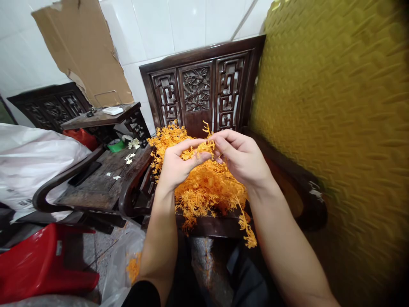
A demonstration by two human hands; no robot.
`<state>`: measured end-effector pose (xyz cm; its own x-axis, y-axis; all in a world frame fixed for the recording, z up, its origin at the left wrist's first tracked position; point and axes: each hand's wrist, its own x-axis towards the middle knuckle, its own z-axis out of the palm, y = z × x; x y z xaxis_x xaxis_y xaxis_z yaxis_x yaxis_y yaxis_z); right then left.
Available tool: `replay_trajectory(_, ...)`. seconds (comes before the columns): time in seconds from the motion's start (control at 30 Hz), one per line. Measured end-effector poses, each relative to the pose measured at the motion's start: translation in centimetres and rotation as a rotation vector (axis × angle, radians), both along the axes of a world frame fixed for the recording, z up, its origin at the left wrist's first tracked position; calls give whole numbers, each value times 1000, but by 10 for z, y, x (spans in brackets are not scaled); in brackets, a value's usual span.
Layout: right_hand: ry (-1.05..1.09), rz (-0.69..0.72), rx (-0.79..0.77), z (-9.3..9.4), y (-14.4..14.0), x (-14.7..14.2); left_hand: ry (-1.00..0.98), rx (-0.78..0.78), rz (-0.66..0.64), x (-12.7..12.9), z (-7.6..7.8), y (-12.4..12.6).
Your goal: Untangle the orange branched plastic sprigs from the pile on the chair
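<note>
The orange sprig (207, 148) lies between left hand (177, 165) and right hand (244, 157), gripped by both, above an orange pile (207, 185).

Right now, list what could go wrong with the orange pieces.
The orange strand hanging over the chair's front edge could slip off, perhaps dragging others along. The thin, branching piece held in the left hand and right hand might snap, or snag on the heap below.
</note>
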<state>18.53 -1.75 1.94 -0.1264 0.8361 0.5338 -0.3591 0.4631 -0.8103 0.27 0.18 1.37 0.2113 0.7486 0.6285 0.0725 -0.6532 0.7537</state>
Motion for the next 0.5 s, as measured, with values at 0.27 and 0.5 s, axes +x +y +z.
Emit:
replay_trajectory(0.27,163,336,-205,1,0,-3,-13,153,88,0,1,-1)
replay_trajectory(0.5,162,413,-242,3,-2,3,39,331,12,1,3,-1)
